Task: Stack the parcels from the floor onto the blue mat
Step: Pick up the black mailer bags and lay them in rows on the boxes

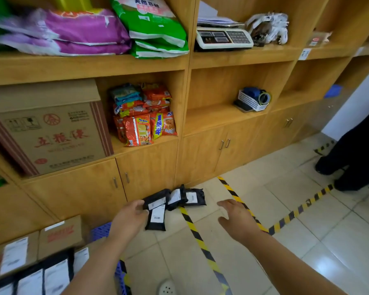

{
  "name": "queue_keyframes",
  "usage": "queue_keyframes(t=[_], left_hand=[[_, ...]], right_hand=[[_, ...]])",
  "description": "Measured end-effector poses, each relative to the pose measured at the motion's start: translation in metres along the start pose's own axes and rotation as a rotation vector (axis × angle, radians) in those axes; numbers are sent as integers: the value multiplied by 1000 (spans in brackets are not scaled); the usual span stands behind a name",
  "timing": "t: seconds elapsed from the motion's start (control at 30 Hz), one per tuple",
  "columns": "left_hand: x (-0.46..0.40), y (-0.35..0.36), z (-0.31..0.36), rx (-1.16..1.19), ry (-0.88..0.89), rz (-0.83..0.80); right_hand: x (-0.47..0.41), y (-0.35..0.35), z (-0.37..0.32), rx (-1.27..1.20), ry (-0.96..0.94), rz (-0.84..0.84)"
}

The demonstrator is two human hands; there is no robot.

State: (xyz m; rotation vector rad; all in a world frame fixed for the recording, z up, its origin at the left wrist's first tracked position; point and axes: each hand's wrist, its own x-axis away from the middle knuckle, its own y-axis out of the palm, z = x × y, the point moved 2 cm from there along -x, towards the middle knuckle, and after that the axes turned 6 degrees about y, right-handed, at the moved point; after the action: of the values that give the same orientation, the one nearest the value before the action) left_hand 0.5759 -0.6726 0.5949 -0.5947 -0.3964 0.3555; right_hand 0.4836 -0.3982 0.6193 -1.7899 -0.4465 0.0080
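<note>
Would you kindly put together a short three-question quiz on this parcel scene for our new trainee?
1. True or false: the right hand holds a parcel.
2. How many black parcels lie on the floor by the cabinet?
A. one B. four C. seven
3. Fill in: the left hand touches the black parcels at their ____ end.

Key:
1. False; it hovers open over the striped tape.
2. B.
3. Left, nearest the blue mat, which already bears boxes.
</note>
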Motion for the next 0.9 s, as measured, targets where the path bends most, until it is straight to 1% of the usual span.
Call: queue_keyframes(t=[0.2, 0.43, 0.67, 0.77, 0.9], left_hand=[[-77, 18, 23, 92, -35, 24], [-161, 16, 35, 129, -74, 10], [-208, 20, 45, 169, -151, 70], [-220, 26, 45, 190, -213, 111], [-235, 43, 48, 205, -303, 183]], right_hand=[[-81, -25, 2, 47, -30, -29], [-178, -38, -2, 69, -43, -100], [-259, -33, -15, 44, -119, -165], [-295, -26, -17, 36, -170, -202], [-343, -15, -19, 47, -266, -314]])
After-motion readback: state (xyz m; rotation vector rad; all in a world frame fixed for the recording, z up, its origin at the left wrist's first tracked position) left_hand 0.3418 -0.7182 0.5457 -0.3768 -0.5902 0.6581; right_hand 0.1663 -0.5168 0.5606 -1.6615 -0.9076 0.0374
